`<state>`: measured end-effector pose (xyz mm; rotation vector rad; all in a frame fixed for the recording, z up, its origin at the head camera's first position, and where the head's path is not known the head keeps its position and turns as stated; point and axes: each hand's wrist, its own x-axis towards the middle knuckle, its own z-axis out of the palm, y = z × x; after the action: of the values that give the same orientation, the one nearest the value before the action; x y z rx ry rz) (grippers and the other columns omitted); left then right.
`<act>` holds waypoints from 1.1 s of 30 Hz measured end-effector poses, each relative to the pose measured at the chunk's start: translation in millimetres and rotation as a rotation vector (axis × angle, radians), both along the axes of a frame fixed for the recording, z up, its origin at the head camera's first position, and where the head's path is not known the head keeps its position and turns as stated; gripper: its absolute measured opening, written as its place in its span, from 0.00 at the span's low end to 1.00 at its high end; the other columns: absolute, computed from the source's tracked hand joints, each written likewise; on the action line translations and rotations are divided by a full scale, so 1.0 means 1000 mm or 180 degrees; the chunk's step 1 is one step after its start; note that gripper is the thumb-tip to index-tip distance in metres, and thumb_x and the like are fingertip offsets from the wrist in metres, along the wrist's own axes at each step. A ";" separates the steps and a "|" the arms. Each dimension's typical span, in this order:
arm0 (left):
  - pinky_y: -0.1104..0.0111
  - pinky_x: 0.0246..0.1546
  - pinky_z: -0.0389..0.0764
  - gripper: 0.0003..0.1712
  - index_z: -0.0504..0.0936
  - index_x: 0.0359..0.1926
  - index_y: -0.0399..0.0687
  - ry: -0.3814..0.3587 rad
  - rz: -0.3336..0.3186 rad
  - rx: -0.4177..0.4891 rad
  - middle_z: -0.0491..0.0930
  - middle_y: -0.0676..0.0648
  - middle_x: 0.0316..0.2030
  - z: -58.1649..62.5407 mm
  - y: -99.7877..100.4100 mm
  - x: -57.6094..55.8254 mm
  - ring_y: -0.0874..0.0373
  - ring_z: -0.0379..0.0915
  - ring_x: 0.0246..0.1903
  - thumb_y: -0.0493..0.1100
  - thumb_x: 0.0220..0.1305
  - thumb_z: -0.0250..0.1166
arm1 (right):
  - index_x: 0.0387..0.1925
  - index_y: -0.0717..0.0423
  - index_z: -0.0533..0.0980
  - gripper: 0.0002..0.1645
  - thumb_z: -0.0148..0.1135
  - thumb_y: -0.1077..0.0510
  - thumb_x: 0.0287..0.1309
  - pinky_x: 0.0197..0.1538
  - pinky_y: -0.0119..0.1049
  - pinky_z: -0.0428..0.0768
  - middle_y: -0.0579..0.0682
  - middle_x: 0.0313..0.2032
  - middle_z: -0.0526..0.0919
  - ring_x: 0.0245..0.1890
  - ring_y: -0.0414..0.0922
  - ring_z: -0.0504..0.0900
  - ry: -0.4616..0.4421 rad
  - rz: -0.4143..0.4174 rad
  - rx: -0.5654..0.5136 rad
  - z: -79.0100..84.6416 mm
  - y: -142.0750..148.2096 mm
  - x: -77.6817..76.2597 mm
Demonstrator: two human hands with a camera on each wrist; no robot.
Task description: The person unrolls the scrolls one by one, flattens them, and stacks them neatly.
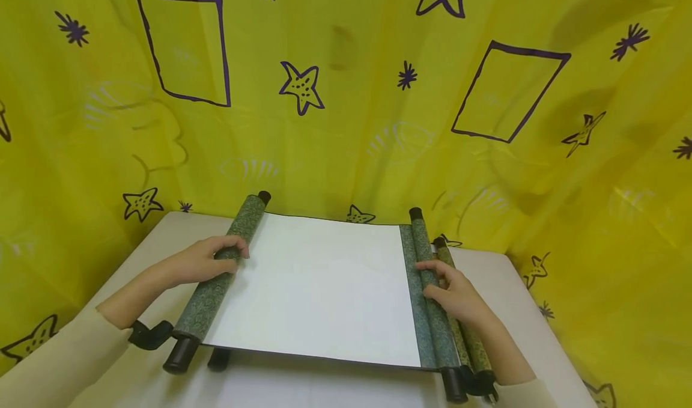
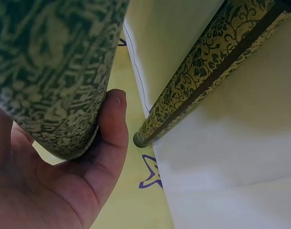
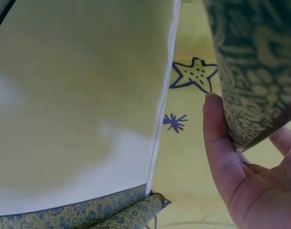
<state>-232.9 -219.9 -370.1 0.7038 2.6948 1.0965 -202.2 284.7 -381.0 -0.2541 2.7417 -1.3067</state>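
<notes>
A scroll with a white sheet (image 1: 324,288) is spread between both hands, raised above the table. My left hand (image 1: 202,262) grips its thick green patterned roll (image 1: 208,300), thumb and fingers curled round it. The left wrist view shows that roll (image 2: 55,71) close up, with the hand (image 2: 64,186) beneath. At the other end, my right hand (image 1: 456,294) holds a thinner green roll (image 1: 440,330) between thumb and fingers. In the right wrist view the hand (image 3: 236,176) cups this roll (image 3: 260,71) from below.
Under the raised scroll, another scroll with gold-and-dark patterned rolls (image 1: 476,342) lies on the white table (image 1: 508,294); one roll (image 2: 202,67) also shows in the left wrist view. Yellow cloth (image 1: 346,137) with drawn stars hangs behind and at the sides.
</notes>
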 end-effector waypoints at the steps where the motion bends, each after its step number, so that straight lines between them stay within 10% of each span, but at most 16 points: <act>1: 0.60 0.41 0.69 0.08 0.79 0.46 0.49 -0.0028 0.0002 0.0001 0.78 0.45 0.50 0.000 0.000 0.000 0.50 0.67 0.45 0.37 0.65 0.61 | 0.65 0.50 0.72 0.30 0.60 0.65 0.61 0.25 0.35 0.67 0.47 0.22 0.58 0.18 0.40 0.58 -0.0005 0.0006 0.0003 0.000 0.000 0.000; 8: 0.61 0.36 0.67 0.12 0.75 0.38 0.51 -0.0024 0.0025 -0.0071 0.75 0.48 0.40 -0.002 0.001 -0.004 0.53 0.65 0.34 0.47 0.62 0.70 | 0.65 0.50 0.72 0.29 0.60 0.65 0.61 0.25 0.35 0.67 0.47 0.20 0.58 0.17 0.40 0.57 -0.0011 -0.0004 0.0012 -0.002 0.004 0.000; 20: 0.56 0.43 0.67 0.09 0.74 0.41 0.47 -0.0077 0.0049 0.0017 0.75 0.43 0.49 -0.010 -0.007 -0.007 0.46 0.66 0.47 0.38 0.63 0.65 | 0.64 0.50 0.72 0.28 0.60 0.64 0.62 0.30 0.40 0.69 0.59 0.59 0.71 0.27 0.46 0.65 0.0082 0.0007 0.0142 -0.002 0.013 0.003; 33: 0.62 0.32 0.67 0.02 0.77 0.40 0.48 -0.0045 0.0130 -0.0161 0.77 0.43 0.46 -0.009 -0.015 -0.006 0.53 0.66 0.33 0.39 0.67 0.61 | 0.64 0.49 0.73 0.28 0.60 0.63 0.62 0.27 0.38 0.67 0.59 0.58 0.73 0.23 0.42 0.62 0.0091 -0.0050 0.0309 -0.008 0.015 0.002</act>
<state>-238.6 -234.9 -379.0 0.6333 2.7260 1.0345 -200.2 300.1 -389.4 -0.2459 2.8264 -1.1783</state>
